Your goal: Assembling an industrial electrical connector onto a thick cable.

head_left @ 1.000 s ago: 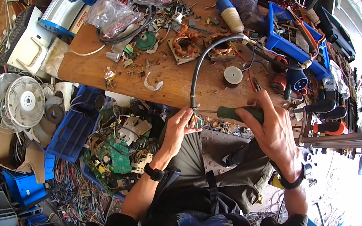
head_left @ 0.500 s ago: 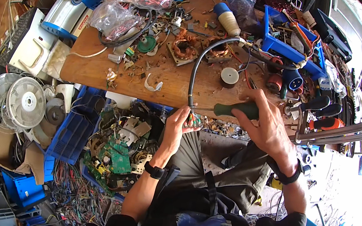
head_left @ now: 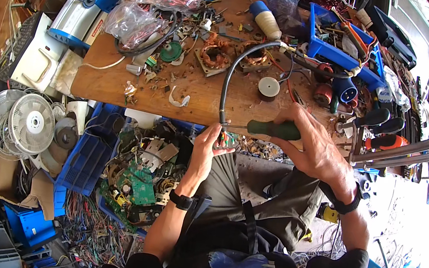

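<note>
Left hand (head_left: 209, 143) raised near centre, fingers pinched closed, watch on wrist, right hand (head_left: 316, 145) reaching in from the right, fingers curled in a grip, dark wristband, both forearms bare

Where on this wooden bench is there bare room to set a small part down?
The barest patch of the wooden benchtop lies along its near edge, between the small white curved clip and the black cable. Another strip runs from the round white disc toward the green-handled screwdriver in the right hand. The far half, around the copper coils and blue bins, is crowded.
</note>
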`<action>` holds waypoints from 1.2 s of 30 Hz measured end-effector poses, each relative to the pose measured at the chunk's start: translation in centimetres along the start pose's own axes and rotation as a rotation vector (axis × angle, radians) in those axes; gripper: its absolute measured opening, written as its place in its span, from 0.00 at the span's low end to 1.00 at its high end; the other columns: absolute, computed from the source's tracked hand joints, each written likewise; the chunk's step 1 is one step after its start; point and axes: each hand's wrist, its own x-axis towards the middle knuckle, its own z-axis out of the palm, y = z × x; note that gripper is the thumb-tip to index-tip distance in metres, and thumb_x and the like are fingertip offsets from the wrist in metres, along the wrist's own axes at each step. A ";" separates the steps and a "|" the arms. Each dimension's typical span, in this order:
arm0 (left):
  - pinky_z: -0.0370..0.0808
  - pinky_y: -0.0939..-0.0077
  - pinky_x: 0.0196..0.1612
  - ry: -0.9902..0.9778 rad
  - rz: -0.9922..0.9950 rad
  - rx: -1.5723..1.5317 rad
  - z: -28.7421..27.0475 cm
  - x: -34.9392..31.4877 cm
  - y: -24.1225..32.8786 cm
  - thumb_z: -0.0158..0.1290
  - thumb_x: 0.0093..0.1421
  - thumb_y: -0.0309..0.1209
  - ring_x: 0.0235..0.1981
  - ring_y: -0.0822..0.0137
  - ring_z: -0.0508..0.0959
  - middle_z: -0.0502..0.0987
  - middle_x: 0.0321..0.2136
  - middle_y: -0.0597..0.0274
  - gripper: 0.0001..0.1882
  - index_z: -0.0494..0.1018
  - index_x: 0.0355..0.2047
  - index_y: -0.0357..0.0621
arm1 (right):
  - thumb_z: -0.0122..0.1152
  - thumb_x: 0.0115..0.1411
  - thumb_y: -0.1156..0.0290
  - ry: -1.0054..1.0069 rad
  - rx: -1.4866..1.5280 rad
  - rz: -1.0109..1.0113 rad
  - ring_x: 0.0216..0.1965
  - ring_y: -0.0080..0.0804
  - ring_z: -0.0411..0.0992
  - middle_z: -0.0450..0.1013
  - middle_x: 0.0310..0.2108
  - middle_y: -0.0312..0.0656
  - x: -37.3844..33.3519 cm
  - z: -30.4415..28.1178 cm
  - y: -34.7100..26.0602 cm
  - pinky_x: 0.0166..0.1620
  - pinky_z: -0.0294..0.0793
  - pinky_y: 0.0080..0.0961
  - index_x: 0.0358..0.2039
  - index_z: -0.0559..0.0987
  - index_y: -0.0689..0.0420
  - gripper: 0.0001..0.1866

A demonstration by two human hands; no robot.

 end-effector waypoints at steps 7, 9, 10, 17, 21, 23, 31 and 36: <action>0.90 0.64 0.48 -0.030 0.020 0.052 0.0 0.1 -0.1 0.52 0.81 0.44 0.34 0.76 0.77 0.75 0.33 0.68 0.21 0.79 0.59 0.39 | 0.74 0.67 0.70 0.019 -0.027 0.135 0.54 0.55 0.80 0.78 0.50 0.52 0.0 0.2 -1.3 0.53 0.79 0.46 0.55 0.75 0.60 0.21; 0.90 0.63 0.48 -0.026 0.007 0.035 0.0 0.0 0.0 0.51 0.81 0.44 0.34 0.76 0.77 0.75 0.34 0.68 0.22 0.79 0.60 0.40 | 0.74 0.66 0.70 0.015 0.056 0.248 0.54 0.56 0.80 0.77 0.51 0.53 0.3 0.4 -1.4 0.55 0.79 0.47 0.56 0.75 0.60 0.22; 0.90 0.61 0.48 -0.024 0.005 0.048 0.1 0.0 0.1 0.51 0.81 0.45 0.35 0.76 0.75 0.74 0.33 0.69 0.20 0.78 0.55 0.40 | 0.74 0.67 0.69 0.053 0.041 0.166 0.53 0.56 0.81 0.78 0.50 0.53 0.5 0.4 -1.3 0.54 0.79 0.47 0.56 0.75 0.60 0.22; 0.90 0.56 0.50 -0.012 0.007 0.083 0.6 -0.2 0.3 0.50 0.81 0.48 0.35 0.76 0.72 0.71 0.33 0.69 0.20 0.77 0.43 0.43 | 0.73 0.67 0.71 0.051 -0.095 0.181 0.50 0.54 0.82 0.80 0.47 0.53 0.4 0.2 -0.8 0.53 0.79 0.46 0.57 0.75 0.60 0.21; 0.90 0.62 0.48 -0.020 0.016 0.031 0.3 -0.2 0.1 0.52 0.81 0.44 0.35 0.77 0.76 0.75 0.34 0.68 0.19 0.79 0.56 0.40 | 0.72 0.68 0.71 0.037 0.030 0.231 0.49 0.54 0.82 0.79 0.47 0.52 0.3 0.1 -0.4 0.51 0.79 0.45 0.56 0.75 0.61 0.20; 0.91 0.62 0.48 -0.019 0.007 0.018 0.1 -0.1 0.0 0.52 0.81 0.44 0.34 0.77 0.76 0.75 0.34 0.68 0.19 0.79 0.53 0.40 | 0.71 0.69 0.69 0.081 0.013 0.026 0.48 0.54 0.82 0.80 0.45 0.52 0.5 0.1 -0.1 0.51 0.79 0.44 0.56 0.75 0.60 0.20; 0.90 0.61 0.49 -0.025 0.006 0.036 0.2 -0.1 0.1 0.52 0.81 0.44 0.34 0.77 0.76 0.75 0.34 0.68 0.18 0.79 0.49 0.40 | 0.74 0.67 0.71 0.051 -0.078 0.187 0.51 0.53 0.81 0.77 0.50 0.51 -0.2 0.3 0.1 0.52 0.80 0.44 0.58 0.74 0.62 0.24; 0.90 0.63 0.50 -0.035 0.019 0.050 0.4 -0.2 0.2 0.52 0.81 0.45 0.35 0.78 0.75 0.74 0.34 0.69 0.19 0.79 0.51 0.39 | 0.74 0.68 0.65 0.124 -0.065 -0.135 0.53 0.57 0.81 0.78 0.51 0.52 0.2 -0.2 0.1 0.52 0.80 0.46 0.60 0.73 0.61 0.26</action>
